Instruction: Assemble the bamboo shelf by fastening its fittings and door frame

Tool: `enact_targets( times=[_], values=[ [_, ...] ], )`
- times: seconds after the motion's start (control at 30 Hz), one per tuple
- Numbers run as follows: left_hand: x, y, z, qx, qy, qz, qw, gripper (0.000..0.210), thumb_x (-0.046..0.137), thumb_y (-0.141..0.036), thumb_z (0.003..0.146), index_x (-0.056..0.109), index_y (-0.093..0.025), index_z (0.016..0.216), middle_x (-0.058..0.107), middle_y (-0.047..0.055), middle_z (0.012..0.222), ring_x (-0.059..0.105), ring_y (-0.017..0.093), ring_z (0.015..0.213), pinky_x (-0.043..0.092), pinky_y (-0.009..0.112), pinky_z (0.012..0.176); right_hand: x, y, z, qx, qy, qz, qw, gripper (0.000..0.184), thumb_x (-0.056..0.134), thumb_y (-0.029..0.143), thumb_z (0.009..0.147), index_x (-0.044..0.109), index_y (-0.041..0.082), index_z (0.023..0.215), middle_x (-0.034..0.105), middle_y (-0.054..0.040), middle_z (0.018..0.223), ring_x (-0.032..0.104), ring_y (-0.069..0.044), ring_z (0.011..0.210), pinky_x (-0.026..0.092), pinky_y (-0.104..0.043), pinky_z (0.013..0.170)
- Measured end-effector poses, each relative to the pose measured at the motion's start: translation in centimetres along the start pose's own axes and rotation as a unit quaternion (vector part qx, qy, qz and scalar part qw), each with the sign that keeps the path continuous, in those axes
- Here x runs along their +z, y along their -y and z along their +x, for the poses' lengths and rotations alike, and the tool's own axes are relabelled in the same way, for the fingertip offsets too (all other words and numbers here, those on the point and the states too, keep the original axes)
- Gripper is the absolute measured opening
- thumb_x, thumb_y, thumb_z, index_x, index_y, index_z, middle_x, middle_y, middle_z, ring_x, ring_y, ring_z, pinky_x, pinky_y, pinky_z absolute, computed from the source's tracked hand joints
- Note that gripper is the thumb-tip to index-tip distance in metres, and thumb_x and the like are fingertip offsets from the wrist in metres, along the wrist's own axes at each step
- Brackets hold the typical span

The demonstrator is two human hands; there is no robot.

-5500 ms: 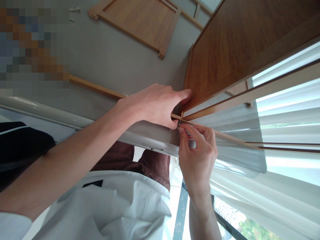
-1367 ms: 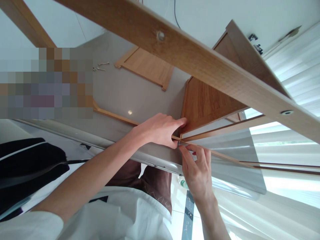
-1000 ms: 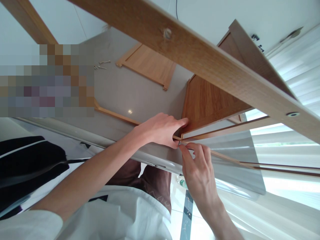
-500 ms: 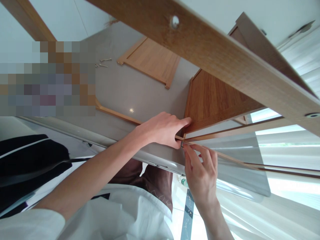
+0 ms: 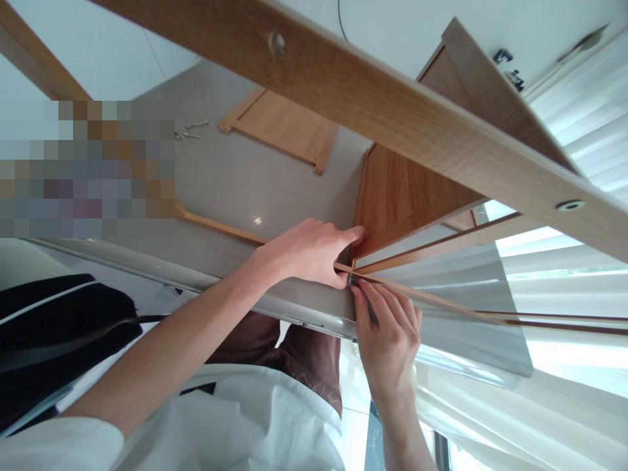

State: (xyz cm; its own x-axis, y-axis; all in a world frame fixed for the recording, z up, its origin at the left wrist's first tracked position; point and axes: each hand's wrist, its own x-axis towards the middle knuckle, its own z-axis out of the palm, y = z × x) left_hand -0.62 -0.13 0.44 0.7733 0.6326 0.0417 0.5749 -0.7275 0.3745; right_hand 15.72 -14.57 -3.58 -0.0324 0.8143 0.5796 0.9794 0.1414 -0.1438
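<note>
My left hand (image 5: 309, 252) is closed round the lower corner of a wooden frame, at the end of a thin wooden rail (image 5: 422, 291). One of its fingers reaches toward the upright wooden panel (image 5: 412, 196). Just below that corner, the fingertips of my right hand (image 5: 390, 327) are pinched on a small dark metal piece (image 5: 350, 280) against the rail. The fingers hide most of this piece, so its kind does not show. A second wooden rail (image 5: 436, 252) meets the same corner and slants up to the right.
A thick wooden beam (image 5: 373, 91) with bolt holes crosses overhead in front of me. On the grey tabletop (image 5: 220, 176) lie a loose wooden panel (image 5: 284, 127) and several bolts (image 5: 196, 124). White curtains (image 5: 589, 275) hang at the right. A pixelated patch covers the left side.
The view has shifted slightly, so the beam and panels appear further left. My right hand's fingers have drawn closer together at the metal piece. My left hand keeps its hold on the corner.
</note>
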Motion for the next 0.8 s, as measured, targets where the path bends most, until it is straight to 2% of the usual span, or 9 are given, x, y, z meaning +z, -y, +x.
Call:
enact_targets(
  times=[0.27,0.4,0.57,0.8],
  values=[
    [-0.1,0.0,0.0,-0.006,0.010,-0.012,1.000,0.045,0.065,-0.047,0.074,0.052,-0.025,0.112,0.072,0.000,0.076,0.069,0.024,0.067,0.035,0.032,0.053,0.2,0.3,-0.4,0.055,0.018,0.074,0.996,0.023,0.066,0.021,0.095,0.068,0.022,0.118,0.074,-0.0038,0.111,0.066,-0.019,0.104,0.049,-0.036,0.097],
    [-0.1,-0.1,0.0,-0.007,0.009,-0.023,1.000,0.043,0.065,-0.047,0.075,0.052,-0.025,0.109,0.071,-0.003,0.072,0.068,0.023,0.064,0.034,0.032,0.053,0.3,0.1,-1.0,0.105,-0.013,0.096,0.990,0.031,0.065,0.023,0.095,0.063,0.021,0.126,0.069,-0.0072,0.119,0.065,-0.018,0.109,0.053,-0.033,0.096],
    [0.0,-0.2,0.0,-0.008,0.002,-0.022,1.000,0.042,0.066,-0.047,0.074,0.052,-0.026,0.107,0.071,-0.004,0.072,0.068,0.023,0.065,0.035,0.032,0.053,0.5,-0.4,-1.4,0.089,-0.012,0.113,0.990,0.020,0.061,0.022,0.097,0.068,0.022,0.116,0.068,-0.0066,0.114,0.064,-0.018,0.108,0.053,-0.036,0.097],
    [-0.4,-0.4,0.0,-0.017,0.010,-0.029,0.999,0.041,0.067,-0.043,0.074,0.052,-0.026,0.108,0.072,-0.005,0.073,0.069,0.022,0.066,0.038,0.032,0.056,0.7,-0.7,-1.2,0.084,-0.024,0.142,0.986,0.018,0.059,0.019,0.098,0.068,0.021,0.113,0.070,-0.0051,0.107,0.064,-0.017,0.101,0.054,-0.033,0.091]
  ],
)
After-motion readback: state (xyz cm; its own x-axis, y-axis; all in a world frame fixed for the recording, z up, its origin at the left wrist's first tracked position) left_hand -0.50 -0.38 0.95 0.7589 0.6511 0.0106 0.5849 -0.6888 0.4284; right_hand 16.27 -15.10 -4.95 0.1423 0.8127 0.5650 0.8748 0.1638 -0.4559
